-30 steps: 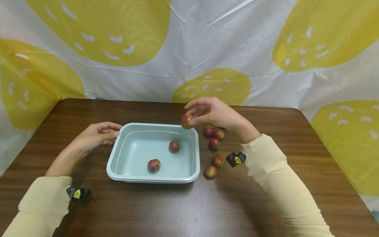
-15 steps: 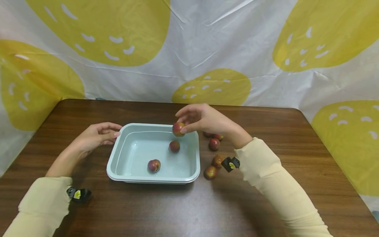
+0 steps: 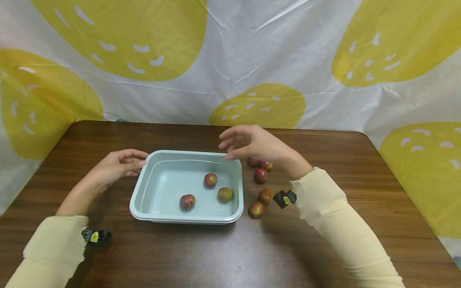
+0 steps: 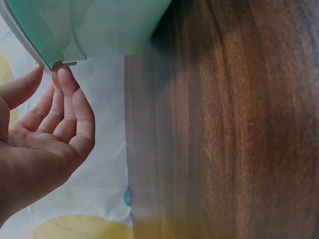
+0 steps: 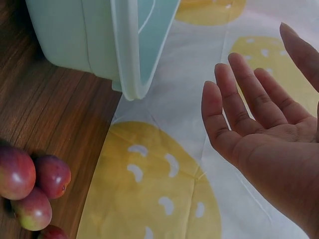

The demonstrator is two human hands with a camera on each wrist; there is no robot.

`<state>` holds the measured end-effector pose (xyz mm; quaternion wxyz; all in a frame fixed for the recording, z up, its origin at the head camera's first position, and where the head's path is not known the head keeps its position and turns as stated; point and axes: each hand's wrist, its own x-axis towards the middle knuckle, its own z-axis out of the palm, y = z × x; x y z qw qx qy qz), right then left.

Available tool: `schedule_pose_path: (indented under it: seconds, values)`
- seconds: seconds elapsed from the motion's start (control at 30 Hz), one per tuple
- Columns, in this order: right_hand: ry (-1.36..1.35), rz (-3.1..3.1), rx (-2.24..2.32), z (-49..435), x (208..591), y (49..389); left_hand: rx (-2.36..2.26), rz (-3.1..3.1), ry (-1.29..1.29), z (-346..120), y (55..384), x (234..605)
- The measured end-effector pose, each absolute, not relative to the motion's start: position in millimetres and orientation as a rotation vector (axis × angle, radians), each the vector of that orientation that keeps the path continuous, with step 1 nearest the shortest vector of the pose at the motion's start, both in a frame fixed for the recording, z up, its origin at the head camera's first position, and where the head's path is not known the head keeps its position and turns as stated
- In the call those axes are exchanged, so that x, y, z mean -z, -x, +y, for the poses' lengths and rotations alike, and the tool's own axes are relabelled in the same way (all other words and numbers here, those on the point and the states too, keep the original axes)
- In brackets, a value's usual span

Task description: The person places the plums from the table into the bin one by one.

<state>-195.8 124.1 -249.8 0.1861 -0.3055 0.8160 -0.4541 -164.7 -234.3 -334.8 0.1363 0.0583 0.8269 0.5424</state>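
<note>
A pale blue-green plastic basin (image 3: 187, 219) stands on the wooden table, with three reddish plums inside: one low in the middle (image 3: 187, 202), another farther back (image 3: 210, 180), and a greener one (image 3: 225, 195) near the right wall. My left hand (image 3: 117, 166) pinches the basin's far left corner; thumb and fingertips meet at the rim in the left wrist view (image 4: 55, 114). Over the far right corner hovers my right hand (image 3: 253, 142), fingers spread and holding nothing, its palm bare in the right wrist view (image 5: 269, 119).
Several more plums lie on the table right of the basin: a far cluster (image 3: 261, 175), partly hidden by my right hand, and a nearer pair (image 3: 256, 209). Behind the table (image 3: 324, 200) hangs a white cloth (image 3: 281, 44) with yellow shapes.
My right hand carried a plum left over the basin and let it go; it now lies inside with the others. The hand has since drawn slightly right. My left hand stayed put.
</note>
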Motion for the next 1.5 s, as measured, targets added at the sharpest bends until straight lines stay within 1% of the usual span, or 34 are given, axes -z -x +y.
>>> schedule_pose_path:
  seconds: [0.77, 1.2, 1.5]
  values:
    - [0.775, 2.331, 1.386, 171, 246, 197, -1.595, 2.380, -0.165, -233, 164, 334]
    - [0.792, 2.316, 1.438, 200, 263, 198, -1.599, 2.377, -0.174, -234, 164, 335]
    - [0.719, 2.380, 1.393, 214, 280, 195, -1.586, 2.379, -0.166, -235, 165, 338]
